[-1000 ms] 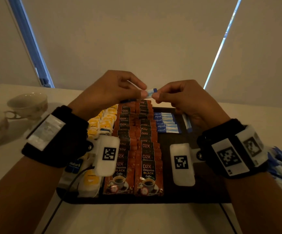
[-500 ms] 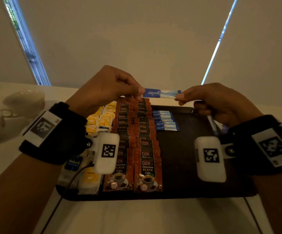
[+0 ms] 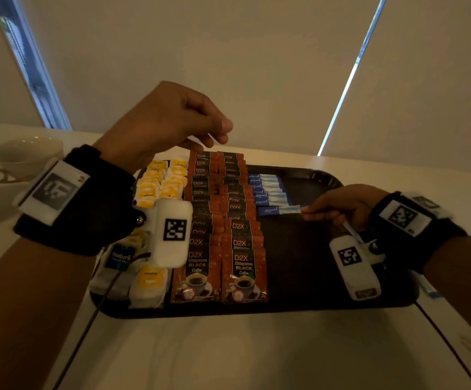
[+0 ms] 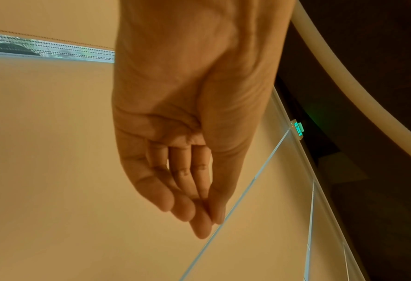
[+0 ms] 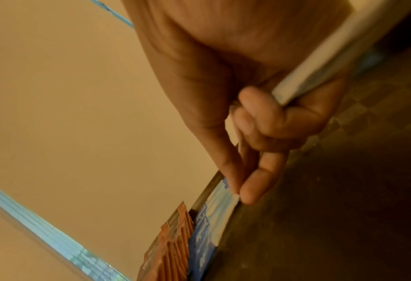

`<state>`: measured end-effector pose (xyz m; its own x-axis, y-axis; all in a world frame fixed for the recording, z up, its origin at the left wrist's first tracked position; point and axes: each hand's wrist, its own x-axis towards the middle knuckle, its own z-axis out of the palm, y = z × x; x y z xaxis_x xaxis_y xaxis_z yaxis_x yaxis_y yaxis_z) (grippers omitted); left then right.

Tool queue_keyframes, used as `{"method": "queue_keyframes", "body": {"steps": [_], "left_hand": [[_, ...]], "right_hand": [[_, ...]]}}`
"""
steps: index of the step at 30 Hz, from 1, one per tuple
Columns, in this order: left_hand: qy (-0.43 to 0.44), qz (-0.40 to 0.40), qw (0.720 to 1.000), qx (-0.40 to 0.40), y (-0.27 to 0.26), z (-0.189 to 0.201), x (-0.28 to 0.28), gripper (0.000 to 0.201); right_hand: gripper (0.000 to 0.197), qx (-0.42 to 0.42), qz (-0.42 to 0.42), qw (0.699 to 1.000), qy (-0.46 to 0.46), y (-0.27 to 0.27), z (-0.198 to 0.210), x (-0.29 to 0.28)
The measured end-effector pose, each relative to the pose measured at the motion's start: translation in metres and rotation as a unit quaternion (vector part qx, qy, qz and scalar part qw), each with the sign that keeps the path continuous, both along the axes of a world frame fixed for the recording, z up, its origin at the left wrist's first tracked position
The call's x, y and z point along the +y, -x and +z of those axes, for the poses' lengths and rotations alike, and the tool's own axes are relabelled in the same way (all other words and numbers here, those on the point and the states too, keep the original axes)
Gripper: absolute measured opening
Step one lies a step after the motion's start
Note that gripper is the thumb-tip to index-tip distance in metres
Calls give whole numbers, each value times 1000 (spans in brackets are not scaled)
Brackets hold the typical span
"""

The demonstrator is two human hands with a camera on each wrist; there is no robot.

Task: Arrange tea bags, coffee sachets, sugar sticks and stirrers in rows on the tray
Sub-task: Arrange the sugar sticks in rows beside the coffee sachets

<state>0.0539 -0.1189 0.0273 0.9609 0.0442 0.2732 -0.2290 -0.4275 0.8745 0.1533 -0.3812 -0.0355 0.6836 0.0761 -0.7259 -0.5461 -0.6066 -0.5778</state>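
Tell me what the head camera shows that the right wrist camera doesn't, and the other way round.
Only the head view shows the yellow tea bag rows, the whole dark rectangular tray, the white teacup on the table at left, and the left hand raised above the tray.

Only the right wrist view shows from below how the thumb and fingertips pinch the end of the blue sugar stick, and the curled fingers gripping a spare white and blue stick.

Both show the right hand, that sugar stick, the orange-brown coffee sachets and the window blinds.
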Motion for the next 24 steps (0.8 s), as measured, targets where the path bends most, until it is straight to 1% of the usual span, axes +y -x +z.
{"method": "queue_keyframes", "body": {"steps": [4, 10, 15, 20, 24], "left_hand": [[-2, 2, 1000, -4, 0, 1, 2, 10], [-10, -1, 1000, -4, 0, 0, 3, 8], [-13, -2, 1000, -1, 1, 0, 3, 7], [-20, -5, 1000, 5, 1, 0, 3, 5], [-23, -4, 1000, 13, 1, 0, 3, 4]], "right_hand": [[11, 4, 0, 1000, -3, -5, -4, 6], [12, -13, 4, 1000, -1, -12, -8, 14], [15, -13, 10, 999, 42, -12, -6, 16], [18, -54, 31, 994, 93, -13, -7, 20], [19, -84, 42, 989, 112, -13, -8, 21]]}}
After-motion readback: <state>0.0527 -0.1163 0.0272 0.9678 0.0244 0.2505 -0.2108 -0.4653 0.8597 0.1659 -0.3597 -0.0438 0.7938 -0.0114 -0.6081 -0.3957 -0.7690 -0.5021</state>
